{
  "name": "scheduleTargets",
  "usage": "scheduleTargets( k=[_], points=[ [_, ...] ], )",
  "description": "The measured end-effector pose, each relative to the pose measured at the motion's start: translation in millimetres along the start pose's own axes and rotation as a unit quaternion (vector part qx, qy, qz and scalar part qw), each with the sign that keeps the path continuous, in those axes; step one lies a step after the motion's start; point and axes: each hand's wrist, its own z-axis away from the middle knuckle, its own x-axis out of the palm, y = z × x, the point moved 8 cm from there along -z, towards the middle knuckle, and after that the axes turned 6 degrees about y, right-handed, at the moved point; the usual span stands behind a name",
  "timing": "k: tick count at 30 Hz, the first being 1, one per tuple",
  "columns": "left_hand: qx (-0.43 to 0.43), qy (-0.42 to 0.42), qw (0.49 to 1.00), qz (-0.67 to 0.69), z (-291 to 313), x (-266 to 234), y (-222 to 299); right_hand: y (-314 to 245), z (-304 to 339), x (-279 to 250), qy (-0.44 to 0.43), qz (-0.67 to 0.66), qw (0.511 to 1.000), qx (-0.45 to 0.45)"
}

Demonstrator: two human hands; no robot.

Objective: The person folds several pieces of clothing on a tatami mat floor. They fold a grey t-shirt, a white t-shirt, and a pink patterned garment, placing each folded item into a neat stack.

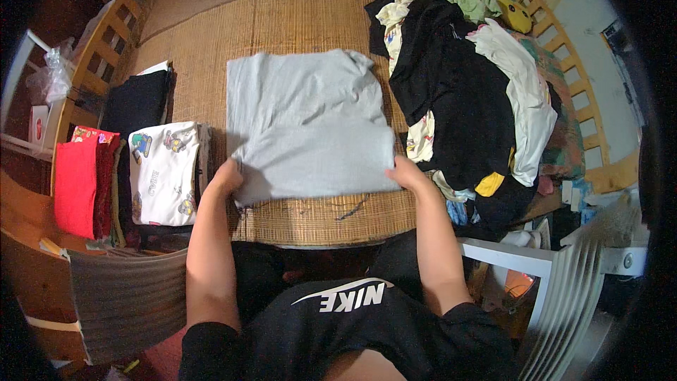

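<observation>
A light grey garment (310, 127), perhaps a T-shirt, lies partly folded on a woven bamboo mat (204, 28) in front of me. Its near part is doubled over, and wrinkles run across the far right. My left hand (228, 176) grips the near left edge with fingers closed on the cloth. At the near right edge, my right hand (406, 172) pinches the same garment. Both hands' fingertips are partly hidden by the fabric.
Folded stacks stand at the left: red cloth (76, 187), printed white cloth (163, 173) and black cloth (137, 102). On the right lies a loose heap of black clothes (451, 92) with a white garment (522, 92). Wooden rails (102, 63) border both sides.
</observation>
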Motion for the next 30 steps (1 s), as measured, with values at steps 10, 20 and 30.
scheduleTargets(
  k=[10, 20, 30],
  points=[
    [0.077, 0.215, 0.973, -0.026, -1.1, -107.1, 96.8, -69.1, -46.1, -90.7, 0.278, 0.02, 0.952, -0.128],
    [0.059, 0.184, 0.973, -0.129, -204.3, -90.3, 56.9, -111.6, -198.6, -76.2, 0.278, 0.012, 0.941, -0.189],
    [0.065, 0.216, 0.973, -0.048, -237.0, -123.8, 37.8, -132.3, -181.0, -80.1, 0.399, 0.073, 0.876, -0.26]
  ],
)
